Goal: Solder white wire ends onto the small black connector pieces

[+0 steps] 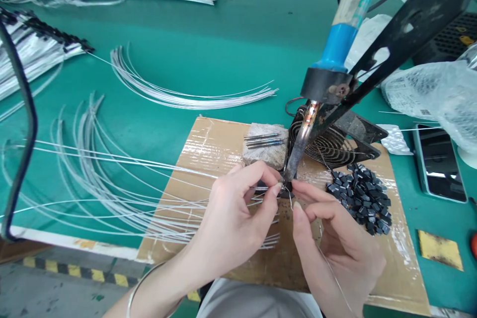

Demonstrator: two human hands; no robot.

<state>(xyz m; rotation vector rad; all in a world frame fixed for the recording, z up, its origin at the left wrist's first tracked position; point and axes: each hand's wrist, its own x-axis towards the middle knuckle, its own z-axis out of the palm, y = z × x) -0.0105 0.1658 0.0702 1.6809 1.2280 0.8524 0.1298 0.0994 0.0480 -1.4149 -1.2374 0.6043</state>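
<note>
My left hand is closed, thumb and forefinger pinching a thin white wire close to the tip of a soldering iron. The iron has a blue handle and is fixed in a black stand, pointing down. In my right hand a thin silvery solder wire runs across the palm; its bent end reaches up to the iron tip between both hands. The exact joint at the tip is hidden by my fingers. Several loose white wires lie under and left of my left hand.
A cardboard sheet covers the green table. On it are a black fan, a pale block with metal rods, and a heap of small black parts. A phone and yellow sponge lie right.
</note>
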